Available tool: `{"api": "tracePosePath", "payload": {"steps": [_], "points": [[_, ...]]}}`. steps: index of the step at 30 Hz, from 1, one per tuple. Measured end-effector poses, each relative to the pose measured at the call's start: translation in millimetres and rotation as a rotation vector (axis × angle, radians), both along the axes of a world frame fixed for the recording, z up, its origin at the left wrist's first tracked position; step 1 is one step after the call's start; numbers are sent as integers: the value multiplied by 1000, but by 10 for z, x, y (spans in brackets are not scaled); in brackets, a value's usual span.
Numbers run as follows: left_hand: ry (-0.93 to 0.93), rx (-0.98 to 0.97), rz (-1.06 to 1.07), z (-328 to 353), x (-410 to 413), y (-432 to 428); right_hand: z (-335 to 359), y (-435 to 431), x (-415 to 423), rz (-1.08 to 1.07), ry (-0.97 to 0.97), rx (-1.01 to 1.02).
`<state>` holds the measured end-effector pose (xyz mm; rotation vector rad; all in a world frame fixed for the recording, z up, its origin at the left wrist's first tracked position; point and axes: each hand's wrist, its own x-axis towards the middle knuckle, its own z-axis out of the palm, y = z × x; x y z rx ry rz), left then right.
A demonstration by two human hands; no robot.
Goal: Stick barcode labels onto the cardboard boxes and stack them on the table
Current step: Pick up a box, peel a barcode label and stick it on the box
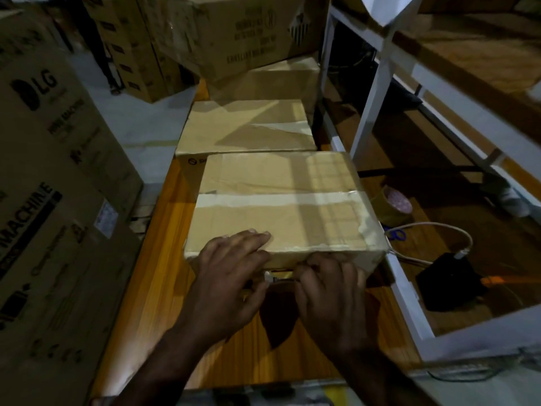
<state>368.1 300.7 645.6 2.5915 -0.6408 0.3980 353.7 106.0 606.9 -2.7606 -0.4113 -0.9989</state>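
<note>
The nearest cardboard box (281, 206) sits on the table (164, 259), long axis left to right, with its tape seam (278, 199) running the same way. 2 more plain boxes (246, 127) line up behind it, and 1 printed box (234, 33) tops the farthest. The left hand (225, 276) lays straight fingers on the top edge. The right hand (328, 288) pinches 1 small barcode label (270, 277), which lies sideways on the near face.
</note>
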Motion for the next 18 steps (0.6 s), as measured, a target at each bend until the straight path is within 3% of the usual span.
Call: {"api": "tracePosePath", "payload": {"steps": [11, 16, 18], "points": [[-55, 74, -13, -42, 19, -25, -112, -65, 88, 163, 30, 114], [-50, 39, 26, -50, 27, -81, -176, -155, 80, 119, 100, 441], [-39, 37, 26, -40, 28, -85, -188, -226, 70, 112, 122, 473]]}}
